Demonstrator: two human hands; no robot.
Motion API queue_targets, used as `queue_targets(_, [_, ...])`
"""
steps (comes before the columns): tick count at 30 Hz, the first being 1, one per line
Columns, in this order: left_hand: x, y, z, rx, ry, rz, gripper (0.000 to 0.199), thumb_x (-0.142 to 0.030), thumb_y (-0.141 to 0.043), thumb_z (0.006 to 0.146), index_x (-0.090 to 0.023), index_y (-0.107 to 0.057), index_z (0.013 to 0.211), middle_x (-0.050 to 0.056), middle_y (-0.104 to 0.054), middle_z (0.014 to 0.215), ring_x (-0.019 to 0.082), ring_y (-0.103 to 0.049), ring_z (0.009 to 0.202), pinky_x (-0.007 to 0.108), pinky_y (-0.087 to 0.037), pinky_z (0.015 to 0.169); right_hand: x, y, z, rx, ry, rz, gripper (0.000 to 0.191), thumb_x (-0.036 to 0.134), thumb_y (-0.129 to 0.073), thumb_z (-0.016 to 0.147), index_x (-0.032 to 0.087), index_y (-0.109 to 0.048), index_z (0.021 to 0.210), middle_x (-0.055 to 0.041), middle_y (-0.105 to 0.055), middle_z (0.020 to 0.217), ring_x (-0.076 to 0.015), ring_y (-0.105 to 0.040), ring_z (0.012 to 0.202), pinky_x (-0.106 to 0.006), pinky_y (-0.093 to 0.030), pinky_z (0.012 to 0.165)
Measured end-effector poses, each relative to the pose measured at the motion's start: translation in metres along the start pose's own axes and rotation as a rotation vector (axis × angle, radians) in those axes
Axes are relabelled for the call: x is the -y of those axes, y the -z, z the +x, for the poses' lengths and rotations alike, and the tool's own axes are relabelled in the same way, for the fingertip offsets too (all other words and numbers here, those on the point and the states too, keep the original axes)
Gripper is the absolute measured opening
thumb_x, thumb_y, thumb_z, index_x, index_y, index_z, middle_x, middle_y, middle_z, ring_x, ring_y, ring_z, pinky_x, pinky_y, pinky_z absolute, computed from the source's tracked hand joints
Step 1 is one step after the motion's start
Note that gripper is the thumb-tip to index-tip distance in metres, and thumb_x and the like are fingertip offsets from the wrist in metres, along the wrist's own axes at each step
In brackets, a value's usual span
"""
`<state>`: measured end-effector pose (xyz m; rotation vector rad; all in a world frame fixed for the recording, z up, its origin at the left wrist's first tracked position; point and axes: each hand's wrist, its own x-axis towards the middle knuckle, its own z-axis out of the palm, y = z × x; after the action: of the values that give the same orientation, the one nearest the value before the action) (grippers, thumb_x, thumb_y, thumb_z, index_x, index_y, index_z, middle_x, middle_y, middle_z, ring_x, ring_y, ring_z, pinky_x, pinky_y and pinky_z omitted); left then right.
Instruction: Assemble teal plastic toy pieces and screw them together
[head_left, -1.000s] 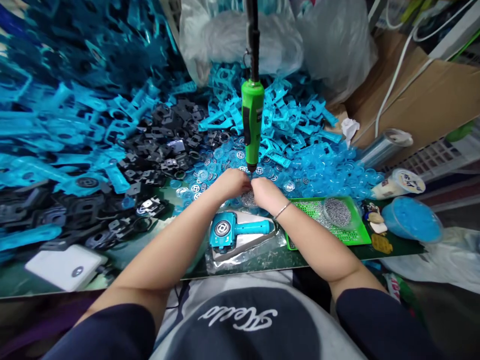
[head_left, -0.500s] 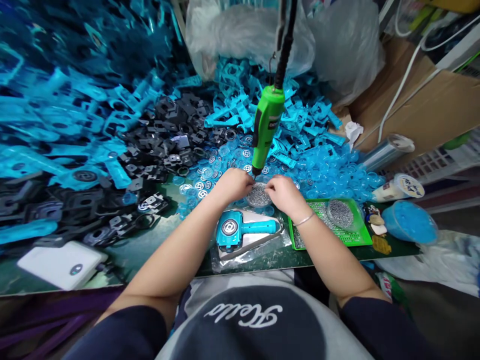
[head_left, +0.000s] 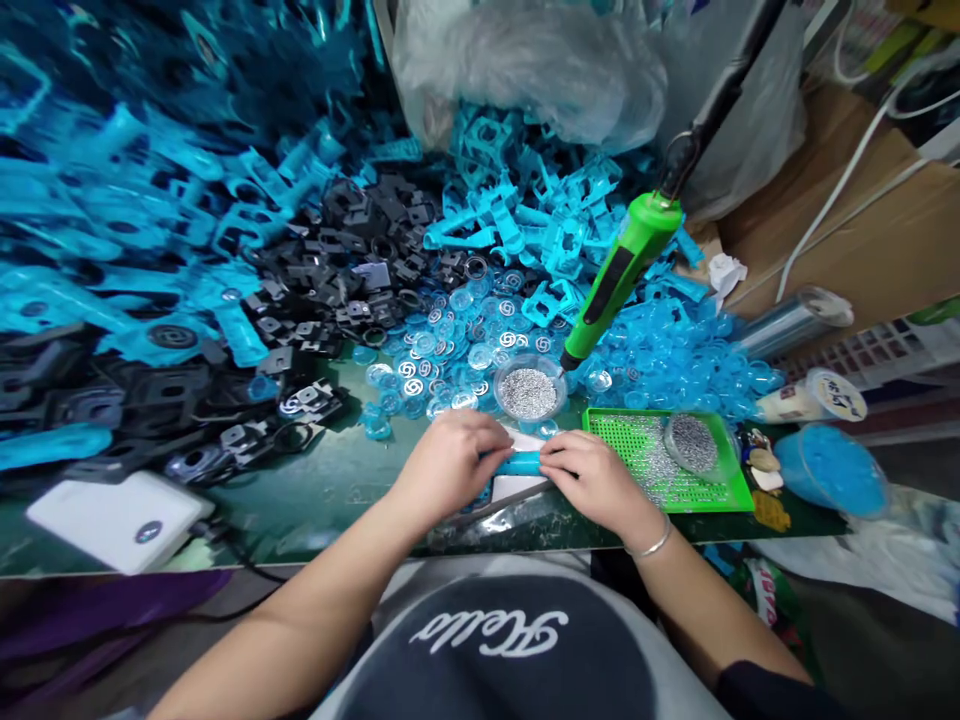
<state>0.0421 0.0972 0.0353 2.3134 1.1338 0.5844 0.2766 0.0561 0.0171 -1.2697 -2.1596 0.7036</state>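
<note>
Green worktop [head_left: 330, 500]; brown cardboard [head_left: 870, 215] and white cable [head_left: 836, 190] at the right.

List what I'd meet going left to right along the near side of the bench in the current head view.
White box, left hand, blue handle, right hand, green tray, blue tub.

A white box [head_left: 112, 522] with a black cable [head_left: 244, 565] sits at the left front table edge. Crumpled white paper [head_left: 726, 272] and a lidded cup [head_left: 814, 396] lie right, near brown cardboard [head_left: 881, 205]; the dim purple shape [head_left: 71, 620] lower left may be cloth.
</note>
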Motion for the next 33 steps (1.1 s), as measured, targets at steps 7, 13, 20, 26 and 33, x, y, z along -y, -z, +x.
queue_targets(7, [-0.006, -0.01, -0.001, 0.171, 0.085, 0.138, 0.01, -0.025, -0.074, 0.089, -0.024, -0.084, 0.087, 0.008, -0.079, 0.1, 0.031, -0.063, 0.105, 0.048, -0.043, 0.09, 0.0, 0.016, 0.019, 0.02, -0.006, -0.173, 0.02, 0.018, -0.057, 0.099, 0.019, -0.077, 0.098, -0.0069, -0.076, 0.103, -0.0207, -0.069, 0.097, -0.037, -0.05, 0.088])
queue_targets(13, [-0.014, 0.001, 0.006, 0.281, 0.111, 0.2, 0.009, -0.029, -0.084, 0.077, -0.024, -0.083, 0.084, 0.008, -0.077, 0.103, 0.034, -0.061, 0.109, 0.05, -0.04, 0.094, -0.004, 0.03, 0.066, 0.092, -0.14, -0.324, 0.022, 0.021, -0.056, 0.099, 0.019, -0.078, 0.099, -0.0085, -0.076, 0.107, -0.0205, -0.069, 0.098, -0.033, -0.05, 0.091])
queue_targets(20, [0.012, 0.001, 0.074, 0.196, 0.254, 0.357, 0.026, -0.024, -0.062, 0.091, -0.022, -0.081, 0.107, 0.013, -0.07, 0.119, 0.032, -0.059, 0.111, 0.042, -0.046, 0.093, -0.007, 0.009, 0.122, 0.322, -0.308, -0.574, 0.011, 0.012, -0.067, 0.085, 0.012, -0.078, 0.082, -0.019, -0.078, 0.094, -0.0306, -0.07, 0.103, -0.038, -0.048, 0.095])
queue_targets(26, [0.023, -0.012, 0.106, 0.187, 0.276, 0.408, 0.018, -0.019, -0.074, 0.077, -0.013, -0.081, 0.093, 0.021, -0.068, 0.115, 0.038, -0.057, 0.114, 0.043, -0.048, 0.089, -0.014, 0.013, 0.122, 0.223, -0.324, -0.552, 0.019, 0.016, -0.06, 0.092, 0.014, -0.078, 0.096, -0.0161, -0.079, 0.102, -0.0281, -0.073, 0.099, -0.035, -0.05, 0.091])
queue_targets(33, [0.039, 0.0, 0.099, 0.167, 0.276, 0.289, 0.015, -0.022, -0.07, 0.082, -0.023, -0.084, 0.086, 0.011, -0.076, 0.1, 0.033, -0.066, 0.105, 0.041, -0.048, 0.088, -0.022, 0.018, 0.107, 0.133, -0.308, -0.442, 0.026, 0.012, -0.057, 0.095, 0.015, -0.077, 0.111, -0.0114, -0.077, 0.115, -0.0226, -0.071, 0.108, -0.029, -0.05, 0.098])
